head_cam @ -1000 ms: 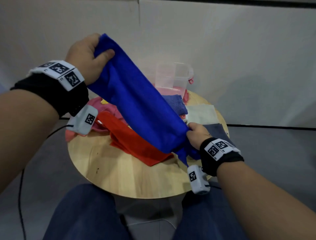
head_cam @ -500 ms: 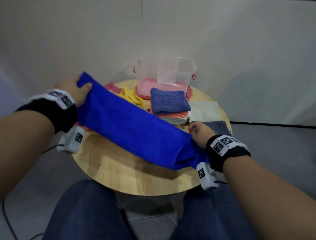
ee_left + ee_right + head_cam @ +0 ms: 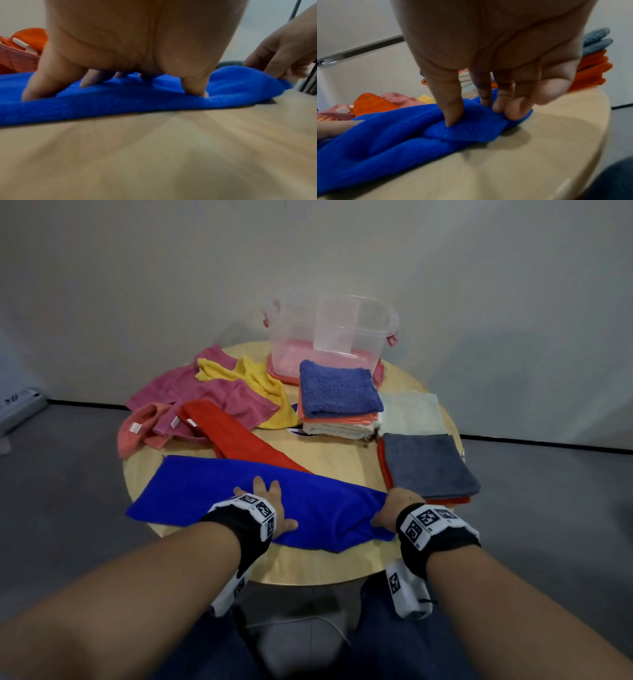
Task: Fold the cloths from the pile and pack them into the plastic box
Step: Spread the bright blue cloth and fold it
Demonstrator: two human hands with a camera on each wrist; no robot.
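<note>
The bright blue fleece cloth (image 3: 219, 498) is pressed flat under the spread left hand (image 3: 270, 505); its right end is pinched by the right hand (image 3: 394, 508).

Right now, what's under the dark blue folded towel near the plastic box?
The dark blue folded towel tops a stack: folded orange cloths lie directly beneath it, then cream ones, on the round table. Only their front edges show, so the count is unclear.

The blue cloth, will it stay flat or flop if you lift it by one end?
Probably flop: the blue cloth bunches in soft folds where the right hand pinches it. It looks fluffy and light, so likely easy to lift and not slippery.
</note>
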